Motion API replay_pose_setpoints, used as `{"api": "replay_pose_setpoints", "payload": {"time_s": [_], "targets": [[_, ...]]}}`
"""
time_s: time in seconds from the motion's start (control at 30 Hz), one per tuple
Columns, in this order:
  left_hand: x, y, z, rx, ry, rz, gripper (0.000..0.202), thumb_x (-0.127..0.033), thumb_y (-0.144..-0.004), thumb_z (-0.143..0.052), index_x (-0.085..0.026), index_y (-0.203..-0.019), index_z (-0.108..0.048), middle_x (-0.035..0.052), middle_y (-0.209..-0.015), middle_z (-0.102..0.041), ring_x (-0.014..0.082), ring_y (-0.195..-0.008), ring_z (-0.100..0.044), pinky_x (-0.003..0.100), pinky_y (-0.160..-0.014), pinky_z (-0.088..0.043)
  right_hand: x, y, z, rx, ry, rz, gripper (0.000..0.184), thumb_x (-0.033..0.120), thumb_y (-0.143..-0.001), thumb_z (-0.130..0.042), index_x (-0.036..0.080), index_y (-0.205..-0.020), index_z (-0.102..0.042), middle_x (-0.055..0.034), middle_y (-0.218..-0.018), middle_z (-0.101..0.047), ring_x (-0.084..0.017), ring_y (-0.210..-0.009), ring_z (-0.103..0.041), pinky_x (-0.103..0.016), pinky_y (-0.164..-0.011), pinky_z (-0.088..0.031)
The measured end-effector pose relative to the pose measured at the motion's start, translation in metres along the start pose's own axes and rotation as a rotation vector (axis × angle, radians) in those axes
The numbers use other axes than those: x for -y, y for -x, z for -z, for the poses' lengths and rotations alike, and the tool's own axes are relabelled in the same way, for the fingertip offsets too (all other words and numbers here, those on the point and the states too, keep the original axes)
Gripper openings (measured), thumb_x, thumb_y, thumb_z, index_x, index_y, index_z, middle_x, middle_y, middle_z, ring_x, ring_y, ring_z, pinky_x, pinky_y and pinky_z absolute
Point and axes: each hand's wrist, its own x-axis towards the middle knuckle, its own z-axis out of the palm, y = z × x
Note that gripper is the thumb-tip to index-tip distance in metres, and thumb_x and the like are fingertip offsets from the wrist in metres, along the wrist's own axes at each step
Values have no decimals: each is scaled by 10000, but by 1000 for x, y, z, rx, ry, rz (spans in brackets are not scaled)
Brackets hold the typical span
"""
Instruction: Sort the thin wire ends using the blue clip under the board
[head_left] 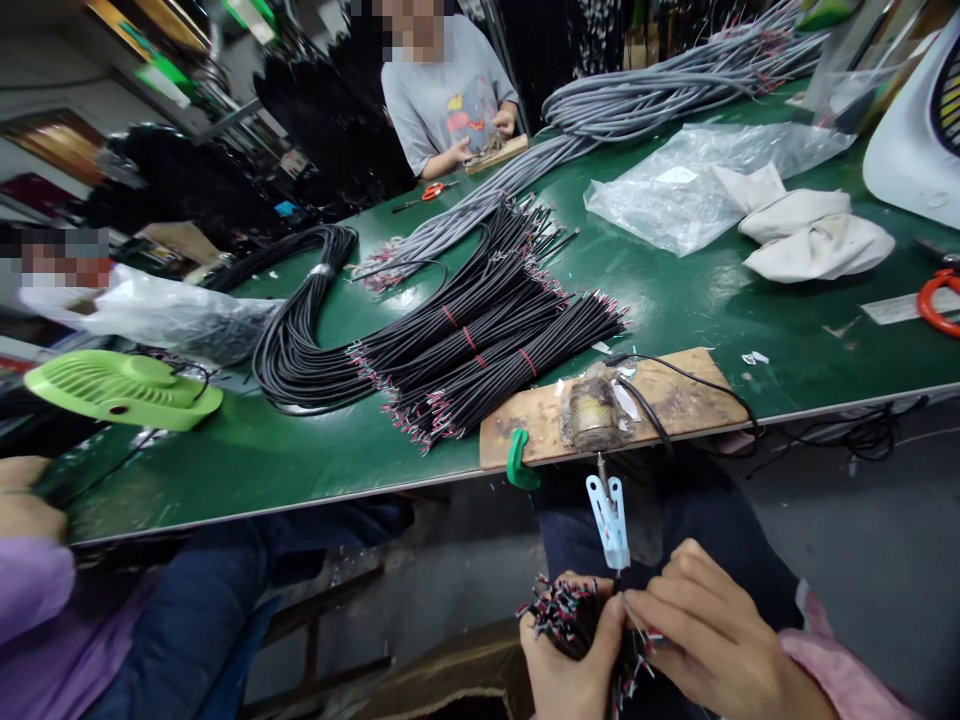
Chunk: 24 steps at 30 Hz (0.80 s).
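Observation:
My left hand (571, 660) is wrapped round a bundle of black wires (561, 610) with red and white stripped ends, held low in front of my lap. My right hand (705, 635) pinches a single wire end at the top of that bundle, right beside my left fingers. Just above both hands hangs a light blue clip (610, 520) with a metal tip, fixed under a wooden board (675, 395) on the table's front edge. A worn brown block (594, 412) sits on the board, with a black cord running from it.
The green table (300, 460) carries bundles of black wires (480, 340), a coil of black cable (300, 310), grey cables (645, 95), plastic bags (697, 180), white cloth (810, 235) and a green fan (124, 388). A person in a grey shirt (446, 90) works opposite. Another person's sleeve (34, 600) is at left.

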Motion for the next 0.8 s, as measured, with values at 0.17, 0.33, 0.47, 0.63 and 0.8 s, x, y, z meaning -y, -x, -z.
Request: {"api": "replay_pose_setpoints", "payload": {"time_s": [0.17, 0.33, 0.47, 0.63, 0.8], "targets": [[-14, -3, -4, 197, 120, -44, 187, -351, -649, -847, -201, -634, -736, -19, -577, -666, 136, -540, -614, 214, -586, -494, -1, -9, -8, 15, -450, -529, 109, 178, -890, -625, 186, -847, -724, -34, -763, -677, -166, -711, -629, -274, -664, -491], [-13, -3, -6, 229, 144, -90, 169, -311, -662, -848, -201, -632, -722, -17, -606, -675, 137, -599, -621, 200, -627, -491, -2, -14, -6, 107, -608, -664, 92, 238, -859, -690, 216, -903, -767, -44, -823, -667, -180, -797, -610, -285, -740, -469], [-7, -4, -4, 267, 146, -60, 156, -300, -678, -833, -200, -645, -717, -16, -605, -675, 135, -558, -612, 210, -585, -482, -5, -14, -5, 123, -795, -767, 85, 270, -830, -732, 213, -863, -786, -44, -819, -648, -172, -785, -604, -273, -721, -456], [-6, -4, -5, 238, 95, -114, 147, -265, -657, -840, -210, -628, -708, -18, -607, -681, 134, -578, -618, 205, -611, -484, -11, -8, -16, 69, -1110, -952, 153, 354, -734, -823, 205, -744, -790, -15, -730, -622, -133, -689, -574, -224, -622, -432], [-3, -6, -5, 253, 101, -125, 138, -262, -645, -847, -223, -638, -714, -26, -600, -674, 133, -556, -621, 218, -598, -480, -9, 1, -26, -39, -1124, -948, 221, 379, -738, -816, 191, -654, -735, 3, -687, -595, -122, -638, -547, -222, -586, -417]]}}
